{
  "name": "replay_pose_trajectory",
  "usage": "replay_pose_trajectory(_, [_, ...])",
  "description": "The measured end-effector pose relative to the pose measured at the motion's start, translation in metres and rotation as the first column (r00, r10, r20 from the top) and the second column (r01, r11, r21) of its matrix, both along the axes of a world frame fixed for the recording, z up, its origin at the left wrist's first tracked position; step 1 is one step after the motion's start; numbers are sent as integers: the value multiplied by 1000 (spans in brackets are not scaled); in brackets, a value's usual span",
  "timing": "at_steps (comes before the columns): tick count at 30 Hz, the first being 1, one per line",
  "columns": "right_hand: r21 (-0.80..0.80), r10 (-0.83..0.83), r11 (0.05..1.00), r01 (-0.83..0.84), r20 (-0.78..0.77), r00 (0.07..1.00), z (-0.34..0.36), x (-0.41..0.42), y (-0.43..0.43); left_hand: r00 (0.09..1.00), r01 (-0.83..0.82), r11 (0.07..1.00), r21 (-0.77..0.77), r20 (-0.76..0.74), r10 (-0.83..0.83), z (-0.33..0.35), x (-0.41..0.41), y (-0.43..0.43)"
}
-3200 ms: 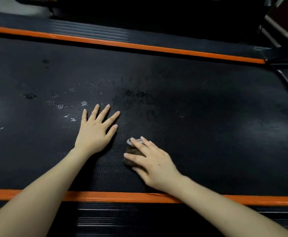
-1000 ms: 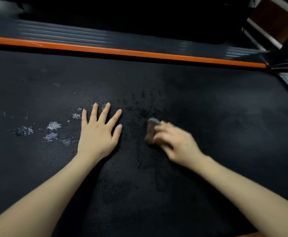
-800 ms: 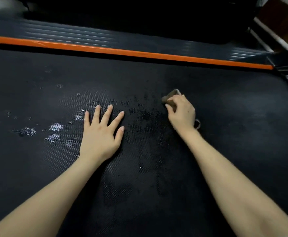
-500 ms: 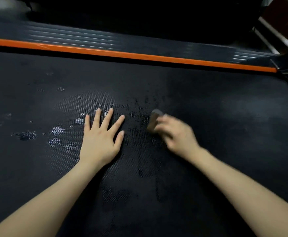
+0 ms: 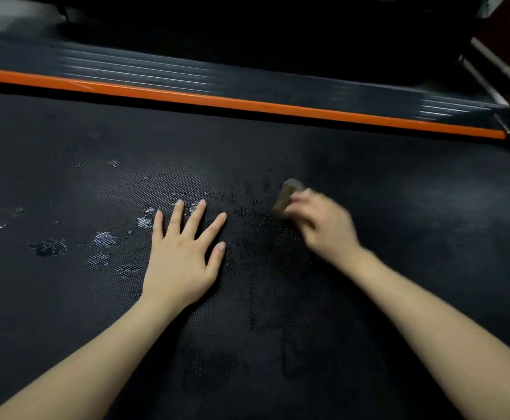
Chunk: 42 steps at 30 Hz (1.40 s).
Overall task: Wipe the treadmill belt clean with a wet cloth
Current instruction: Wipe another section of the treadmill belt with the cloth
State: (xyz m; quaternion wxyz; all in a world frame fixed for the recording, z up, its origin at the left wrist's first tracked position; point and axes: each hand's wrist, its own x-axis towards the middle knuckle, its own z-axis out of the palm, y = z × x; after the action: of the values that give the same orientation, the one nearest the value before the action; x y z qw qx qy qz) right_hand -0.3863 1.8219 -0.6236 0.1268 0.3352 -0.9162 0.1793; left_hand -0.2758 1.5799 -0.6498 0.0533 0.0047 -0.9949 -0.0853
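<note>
While fingers of left hand (image 5: 181, 265) lie straight and spread, flat on belt (image 5: 399, 237), right hand (image 5: 320, 225), blurred, curls round wadded cloth (image 5: 287, 197) held against belt just beside left fingertips; pale wet patches (image 5: 103, 239) lie left of both.

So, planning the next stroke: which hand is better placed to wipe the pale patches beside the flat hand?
Probably the right: the right hand grips the cloth on the belt; the left hand lies flat, empty, beside the pale patches.
</note>
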Motion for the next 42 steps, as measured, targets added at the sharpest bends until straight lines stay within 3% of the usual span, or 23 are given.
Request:
replay_pose_trajectory(1, [-15,-167,986,167,27,986,3,-27,4,1000,-3,1000,1,-1,3,0,0,0])
replay_pose_trajectory(3, [-35,-479,873,486,128,869,7,-61,-1,1000,-8,1000,1,-4,8,0,-1,1])
replay_pose_trajectory(4, [-34,-544,832,554,149,826,7,-63,-12,1000,-9,1000,0,-5,9,0,-1,1])
replay_pose_trajectory(6, [-72,-448,888,454,92,889,2,-45,-38,1000,-9,1000,-1,-4,9,-1,-1,1])
replay_pose_trajectory(8, [-90,-139,986,139,11,990,-5,-1,-49,1000,-8,1000,1,-2,8,-1,-1,1])
replay_pose_trajectory(9, [-73,6,997,-5,11,1000,-9,24,-45,1000,-5,1000,3,-1,5,0,-2,0])
replay_pose_trajectory(11, [-33,131,991,-129,68,989,-9,51,-31,1000,0,1000,9,6,0,1,-2,-1])
replay_pose_trajectory(17, [-47,112,993,-107,106,988,-12,43,-24,998,-57,996,74,-4,58,15,-17,-1])
replay_pose_trajectory(22, [9,130,991,-131,68,989,-4,23,-13,992,-116,993,-30,40,118,16,-72,-23])
replay_pose_trajectory(25, [-28,-90,995,92,69,994,-1,-25,3,990,-133,990,-37,41,134,1,-78,-29])
replay_pose_trajectory(28, [-97,-388,911,402,134,912,-2,-77,3,991,-130,991,-28,29,130,-2,-78,-28])
replay_pose_trajectory(30, [-132,-454,871,474,154,877,-2,-87,-23,990,-136,990,-23,20,137,-2,-80,-28])
replay_pose_trajectory(32, [-132,-372,915,382,95,923,-7,-71,-49,991,-129,991,-25,16,129,-4,-80,-28])
replay_pose_trajectory(36, [2,-28,1000,28,54,998,-8,-3,-51,993,-120,992,-38,-7,120,-5,-80,-30])
replay_pose_trajectory(40, [231,76,971,-61,-56,996,9,-17,-42,992,-124,991,-41,-9,124,-4,-78,-29])
replay_pose_trajectory(42, [248,61,967,-66,28,998,13,-33,-48,991,-130,990,-45,-8,130,-4,-79,-29])
